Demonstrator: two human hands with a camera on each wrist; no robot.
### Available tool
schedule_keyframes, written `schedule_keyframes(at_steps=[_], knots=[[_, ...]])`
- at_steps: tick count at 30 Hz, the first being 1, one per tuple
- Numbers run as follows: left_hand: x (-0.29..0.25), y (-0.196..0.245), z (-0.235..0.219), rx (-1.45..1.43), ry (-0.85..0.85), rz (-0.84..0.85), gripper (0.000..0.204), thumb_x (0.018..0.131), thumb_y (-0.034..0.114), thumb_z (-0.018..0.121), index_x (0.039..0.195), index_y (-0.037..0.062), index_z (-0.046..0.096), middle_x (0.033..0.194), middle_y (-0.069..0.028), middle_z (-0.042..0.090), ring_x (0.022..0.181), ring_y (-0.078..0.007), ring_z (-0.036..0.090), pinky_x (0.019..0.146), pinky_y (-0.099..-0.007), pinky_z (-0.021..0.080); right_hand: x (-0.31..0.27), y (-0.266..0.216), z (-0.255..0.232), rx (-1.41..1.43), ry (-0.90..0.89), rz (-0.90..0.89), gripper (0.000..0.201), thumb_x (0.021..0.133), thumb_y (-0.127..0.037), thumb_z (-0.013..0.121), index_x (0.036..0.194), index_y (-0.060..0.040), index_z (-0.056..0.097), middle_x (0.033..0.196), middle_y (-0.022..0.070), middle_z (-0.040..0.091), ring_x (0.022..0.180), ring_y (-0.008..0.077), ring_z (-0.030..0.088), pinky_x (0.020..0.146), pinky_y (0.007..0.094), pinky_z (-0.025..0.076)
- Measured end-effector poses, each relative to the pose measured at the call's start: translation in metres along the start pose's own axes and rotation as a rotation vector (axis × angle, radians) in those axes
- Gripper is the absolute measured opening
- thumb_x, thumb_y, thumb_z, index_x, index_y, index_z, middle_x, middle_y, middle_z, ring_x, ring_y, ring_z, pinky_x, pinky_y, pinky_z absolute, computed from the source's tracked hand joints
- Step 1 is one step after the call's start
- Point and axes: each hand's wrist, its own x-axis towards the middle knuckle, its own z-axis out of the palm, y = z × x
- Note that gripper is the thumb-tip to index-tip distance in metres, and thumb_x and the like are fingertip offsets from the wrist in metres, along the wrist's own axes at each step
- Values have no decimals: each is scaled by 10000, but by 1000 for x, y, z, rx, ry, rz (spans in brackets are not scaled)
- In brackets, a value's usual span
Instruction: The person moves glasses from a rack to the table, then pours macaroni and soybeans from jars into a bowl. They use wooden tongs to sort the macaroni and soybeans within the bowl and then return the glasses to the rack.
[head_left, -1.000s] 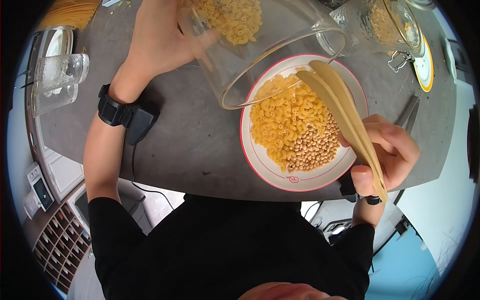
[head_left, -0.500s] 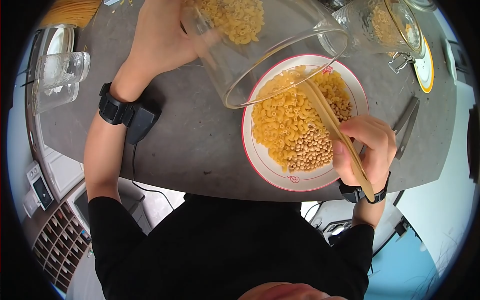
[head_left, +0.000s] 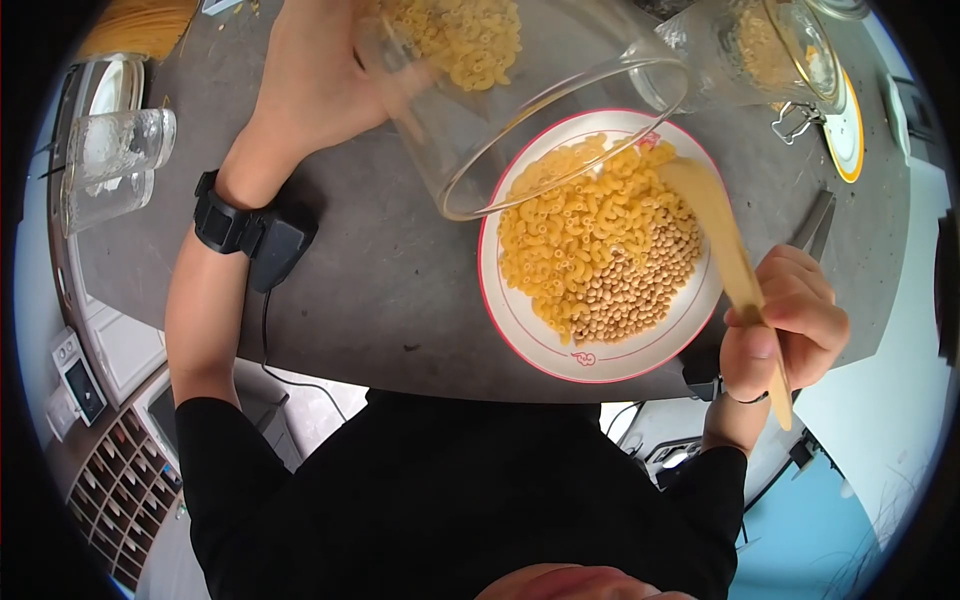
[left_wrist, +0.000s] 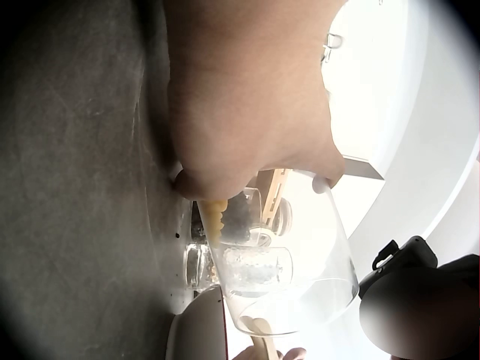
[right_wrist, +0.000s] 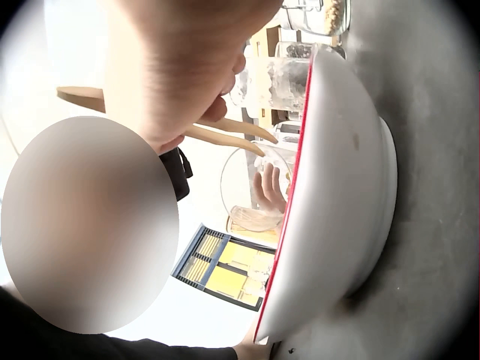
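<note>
Head view: pale wooden tongs [head_left: 738,265], tips slightly apart in the right wrist view, are positioned above the right side of a round white bowl with a red rim [head_left: 515,305]. The right hand [head_left: 795,325] pinches them between thumb and fingers. Yellow macaroni [head_left: 550,240] and tan beans [head_left: 630,295] occupy the bowl near the grey worktop's [head_left: 400,280] front edge. The left hand [head_left: 325,85], spread around the wall, grips a tilted clear glass jar [head_left: 570,60], mouth above the bowl. A textured glass vessel [head_left: 120,140] is located near the left edge.

Clear glassware [head_left: 118,160] left; yellow-rimmed plate [head_left: 846,140] far right.
</note>
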Motion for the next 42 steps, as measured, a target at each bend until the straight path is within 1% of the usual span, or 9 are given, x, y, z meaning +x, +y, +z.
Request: schedule_keyframes(at_steps=[7,11,17,25,28,31,33,38,42], knots=[[-9,-13,6,40,67,7,890,720,181,907,1464,115,424,1520,-229,443,1428,-417,414,1168,-527,333,-3,-2,2,-207,187,56,200,906,-199,703,982,-38,610,593,28,542,447,176,475,464,349,375],[-2,0,4,-98,90,-98,895,703,165,907,1462,112,437,1517,-228,443,1425,-420,415,1168,-520,339,23,-11,2,-514,-6,59,120,848,-108,731,937,-35,694,643,74,613,508,257,582,494,363,439],[3,8,-6,-71,45,-178,863,695,133,867,1451,87,455,1512,-203,447,1420,-421,418,1167,-502,366,29,-29,-19,-846,-380,337,166,834,-79,781,981,-66,707,803,84,646,657,307,628,582,399,490],[6,13,-5,-33,90,-148,844,694,75,820,1456,79,456,1519,-179,445,1421,-418,410,1172,-491,385,28,-33,-38,-715,-562,433,289,803,19,724,1080,-56,687,924,126,673,780,358,666,655,432,521],[3,12,0,-60,121,-122,867,687,57,821,1467,78,444,1517,-184,440,1417,-411,416,1175,-486,382,26,-33,-39,-779,-638,498,278,836,81,676,1093,-24,688,954,143,692,831,305,707,678,376,533],[-1,9,3,-100,197,-33,890,676,42,821,1476,72,432,1513,-188,437,1417,-407,418,1179,-486,377,33,-47,-21,-949,-460,532,312,843,55,673,1132,-63,687,1038,149,698,867,355,696,711,412,563],[0,11,0,-101,111,-135,899,674,42,820,1481,71,427,1508,-187,438,1417,-406,418,1182,-486,373,39,-56,6,-633,-351,381,355,835,-25,743,1182,-68,683,1084,148,698,883,337,705,738,407,582],[0,2,7,-59,180,-27,896,678,37,818,1482,67,423,1503,-187,441,1414,-408,420,1182,-479,375,58,-61,52,-546,-610,251,580,751,-217,885,1258,-43,663,1277,173,610,1029,365,669,820,422,595],[2,9,3,-109,192,-51,891,680,28,815,1477,63,418,1492,-188,444,1411,-405,419,1179,-474,376,62,-49,63,-516,-640,280,615,739,-227,880,1297,-101,656,1307,146,547,1083,357,603,843,458,569]])
